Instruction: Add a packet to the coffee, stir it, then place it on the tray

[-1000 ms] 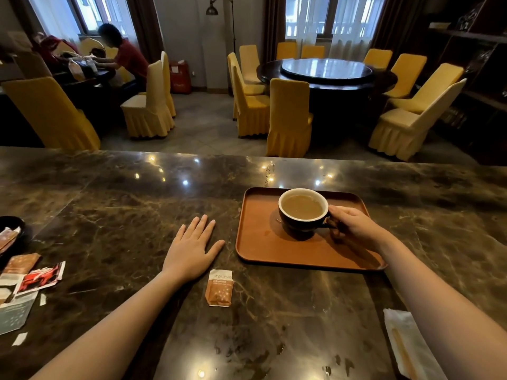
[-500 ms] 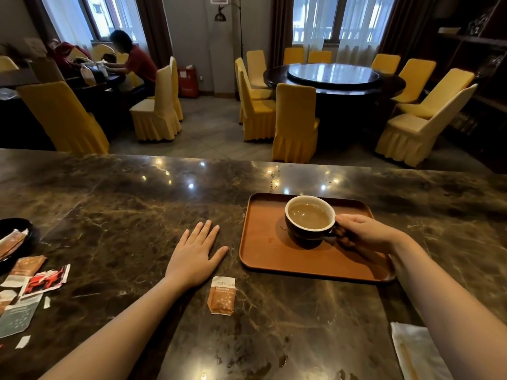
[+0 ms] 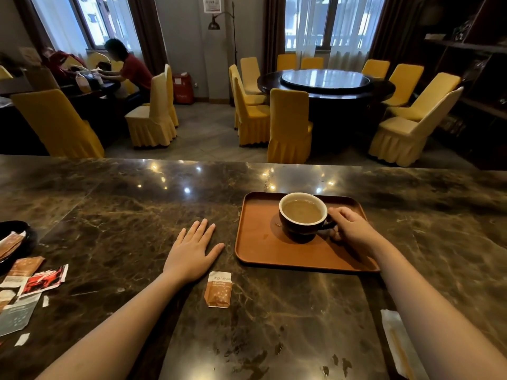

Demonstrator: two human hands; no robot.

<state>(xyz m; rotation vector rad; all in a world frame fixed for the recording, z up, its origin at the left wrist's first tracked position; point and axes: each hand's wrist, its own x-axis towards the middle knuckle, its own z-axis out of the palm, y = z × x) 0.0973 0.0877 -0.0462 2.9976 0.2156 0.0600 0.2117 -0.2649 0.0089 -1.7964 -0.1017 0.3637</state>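
Note:
A dark cup (image 3: 297,227) with a white rim, full of milky coffee, stands on the brown tray (image 3: 260,250) on the marble counter. My right hand (image 3: 354,231) rests on the tray at the cup's right side, fingers closed around its handle. Left of the tray, my left hand (image 3: 192,250) lies flat on the counter, fingers spread, holding nothing. A torn brown packet (image 3: 218,289) lies on the counter just in front of my left hand.
Several opened packets and paper scraps (image 3: 30,283) lie at the left edge beside a dark bowl (image 3: 16,237). A wrapped wooden stirrer (image 3: 400,344) lies at the lower right. Beyond the counter are yellow chairs, a round table and a seated person.
The view has tilted up a little, so counter and tray sit lower in frame. Both hands hold the same poses; the cup stays on the tray.

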